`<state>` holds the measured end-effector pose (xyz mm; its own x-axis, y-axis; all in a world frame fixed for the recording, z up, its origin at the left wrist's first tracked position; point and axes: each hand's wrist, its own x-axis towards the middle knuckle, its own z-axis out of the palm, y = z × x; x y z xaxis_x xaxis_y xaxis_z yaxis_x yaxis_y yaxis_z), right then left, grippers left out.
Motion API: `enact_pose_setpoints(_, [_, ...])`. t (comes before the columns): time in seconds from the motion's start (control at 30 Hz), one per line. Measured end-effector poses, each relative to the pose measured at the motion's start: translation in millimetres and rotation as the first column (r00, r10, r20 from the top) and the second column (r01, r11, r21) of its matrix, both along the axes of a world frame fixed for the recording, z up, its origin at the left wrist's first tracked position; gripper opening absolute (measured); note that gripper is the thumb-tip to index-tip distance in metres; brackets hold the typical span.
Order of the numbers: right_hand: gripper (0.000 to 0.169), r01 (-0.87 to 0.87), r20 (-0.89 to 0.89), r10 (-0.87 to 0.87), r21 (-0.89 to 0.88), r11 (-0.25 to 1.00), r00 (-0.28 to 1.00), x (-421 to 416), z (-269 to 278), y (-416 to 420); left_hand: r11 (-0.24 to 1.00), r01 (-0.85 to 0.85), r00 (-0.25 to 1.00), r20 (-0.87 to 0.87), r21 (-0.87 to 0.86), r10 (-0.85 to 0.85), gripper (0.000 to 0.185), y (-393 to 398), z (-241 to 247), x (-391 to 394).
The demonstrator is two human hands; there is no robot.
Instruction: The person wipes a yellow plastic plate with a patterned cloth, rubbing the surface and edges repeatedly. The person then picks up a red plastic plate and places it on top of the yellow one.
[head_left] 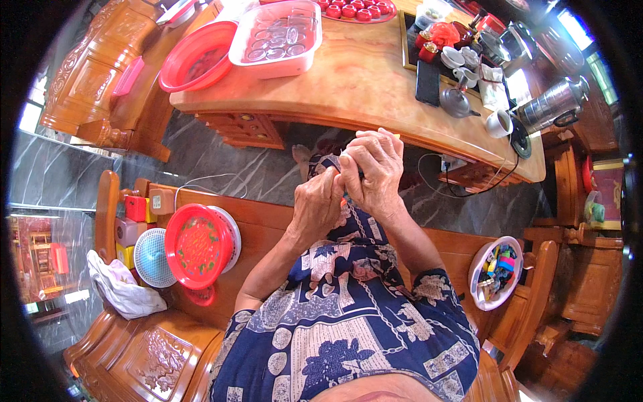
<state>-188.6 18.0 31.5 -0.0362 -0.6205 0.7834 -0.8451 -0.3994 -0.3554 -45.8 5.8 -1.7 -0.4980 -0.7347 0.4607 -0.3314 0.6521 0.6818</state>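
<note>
Above my lap, my left hand and my right hand are close together with their fingers curled. A small orange piece shows at the edge of my left hand, mostly covered by the fingers. Past the fingertips of my right hand a sliver of a small yellow piece peeks out. What these pieces are, and whether they join, is hidden by the hands. Beneath them is the dark blue patterned garment. Both hands are in front of the stone-topped table.
A red basin, a tub of glasses and a tray of red cups stand on the table. To its right are a phone, teapot and metal flask. The wooden bench holds a basket of colourful pieces and a red tray.
</note>
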Motion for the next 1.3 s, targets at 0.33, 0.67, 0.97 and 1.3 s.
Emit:
enact_pose_setpoints(0.33, [0.029, 0.012, 0.241, -0.098, 0.332, 0.943, 0.966, -37, -8, -24, 0.998, -0.023, 0.987, -0.16, 0.059, 0.032, 0.027, 5, -7, 1])
enact_pose_setpoints(0.67, [0.044, -0.285, 0.767, -0.168, 0.419, 0.862, 0.619, -66, -44, -37, 1.0, -0.019, 0.972, -0.232, 0.008, 0.02, 0.025, 16, -18, 12])
enact_pose_setpoints(0.97, [0.051, -0.426, 0.854, -0.234, 0.447, 0.787, 0.464, -80, -97, -35, 0.999, -0.02, 0.94, -0.342, -0.033, 0.007, 0.025, 30, -42, 40])
enact_pose_setpoints(1.3, [0.043, -0.244, 0.723, -0.132, 0.392, 0.887, 0.678, -56, -27, -29, 0.995, 0.039, 0.987, -0.161, 0.087, -0.025, 0.032, 17, 17, 41])
